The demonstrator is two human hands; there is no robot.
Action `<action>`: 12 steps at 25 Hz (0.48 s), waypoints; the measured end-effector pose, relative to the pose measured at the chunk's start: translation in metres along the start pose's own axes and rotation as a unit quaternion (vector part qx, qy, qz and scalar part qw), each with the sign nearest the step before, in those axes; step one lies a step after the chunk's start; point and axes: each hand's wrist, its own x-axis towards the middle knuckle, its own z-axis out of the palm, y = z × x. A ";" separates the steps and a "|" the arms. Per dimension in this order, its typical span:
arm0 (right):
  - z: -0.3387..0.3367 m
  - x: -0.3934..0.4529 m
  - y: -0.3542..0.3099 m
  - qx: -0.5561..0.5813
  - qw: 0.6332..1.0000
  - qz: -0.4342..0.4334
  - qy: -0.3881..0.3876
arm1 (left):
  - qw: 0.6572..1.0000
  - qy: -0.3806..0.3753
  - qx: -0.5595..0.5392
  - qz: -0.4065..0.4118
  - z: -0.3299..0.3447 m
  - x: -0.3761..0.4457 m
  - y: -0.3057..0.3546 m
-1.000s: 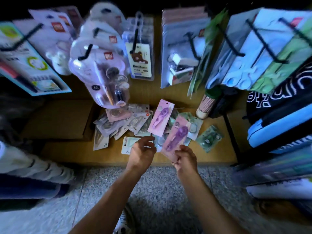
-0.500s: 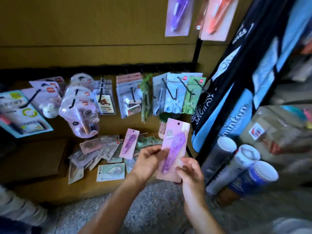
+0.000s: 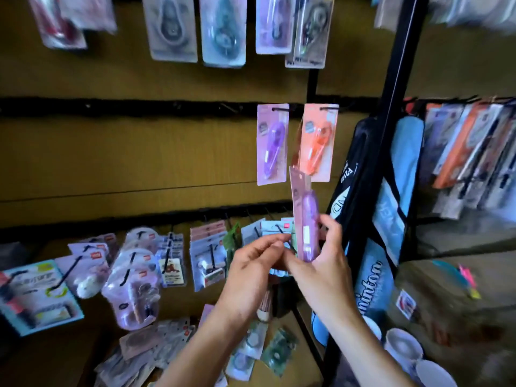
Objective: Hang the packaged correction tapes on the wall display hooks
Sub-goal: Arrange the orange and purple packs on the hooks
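My right hand (image 3: 321, 263) grips the lower end of a purple packaged correction tape (image 3: 305, 216), held upright and edge-on, its top just below the hanging packs. My left hand (image 3: 251, 263) is beside it with thumb and fingers brought together near the pack's lower edge; whether it touches the pack is unclear. On the wall above hang a purple correction tape pack (image 3: 272, 143) and an orange one (image 3: 318, 141), each on a black hook. More loose packs (image 3: 251, 347) lie piled on the low shelf below my arms.
Other tape packs (image 3: 223, 29) hang in the top row. Stationery on hooks (image 3: 134, 275) fills the lower row. A black upright post (image 3: 391, 107) and dark and blue bags (image 3: 371, 219) stand right of my hands, with a rack of packs (image 3: 469, 152) and white tubes (image 3: 402, 344) beyond.
My view swung up from the shelf pile to the wall hooks. The purple pack rose with my hands and turned edge-on, close under the two hanging packs.
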 end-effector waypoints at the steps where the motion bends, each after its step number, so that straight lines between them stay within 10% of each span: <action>1: 0.000 0.011 -0.014 -0.017 0.999 -0.036 0.021 | 1.000 0.016 0.004 0.004 -0.004 0.005 0.006; 12: 0.014 0.089 -0.075 -0.258 0.951 -0.117 0.122 | 0.992 0.119 -0.012 -0.048 -0.054 0.000 0.011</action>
